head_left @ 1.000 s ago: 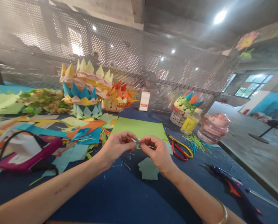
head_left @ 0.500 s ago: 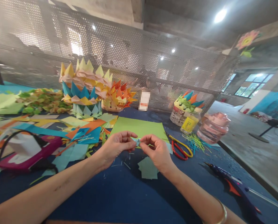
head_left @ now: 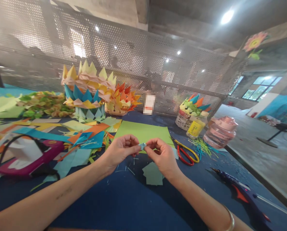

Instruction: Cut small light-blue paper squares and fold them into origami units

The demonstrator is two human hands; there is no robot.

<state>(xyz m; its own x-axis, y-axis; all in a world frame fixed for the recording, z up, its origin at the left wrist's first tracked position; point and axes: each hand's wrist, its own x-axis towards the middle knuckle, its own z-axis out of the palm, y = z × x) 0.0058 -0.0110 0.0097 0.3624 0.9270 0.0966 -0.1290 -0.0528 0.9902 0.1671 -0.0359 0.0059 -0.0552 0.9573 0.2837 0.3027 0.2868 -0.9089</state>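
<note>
A small light-blue folded paper piece [head_left: 142,146] is pinched between both hands above the table. My left hand [head_left: 124,149] grips its left end between thumb and forefinger. At its right end, the thumb and forefinger of my right hand [head_left: 161,155] are closed on it. Fingers partly cover the fold. Beneath the hands a green paper sheet [head_left: 143,128] lies flat, and pale blue-green paper squares [head_left: 154,175] rest nearer to me. Red-and-yellow-handled scissors [head_left: 186,155] lie just right of the sheet.
A blue glue gun [head_left: 242,189] lies at right, near a pink bottle [head_left: 220,131] and a yellow-labelled bottle [head_left: 196,125]. Paper scraps [head_left: 85,131] and a magenta device [head_left: 34,158] with a black cord fill the left. Folded-paper crowns [head_left: 89,99] stand before a perforated metal screen [head_left: 133,57].
Both hands stay almost in place, with slight finger movement. The folded paper piece has turned a little and shows somewhat more of itself between the fingertips.
</note>
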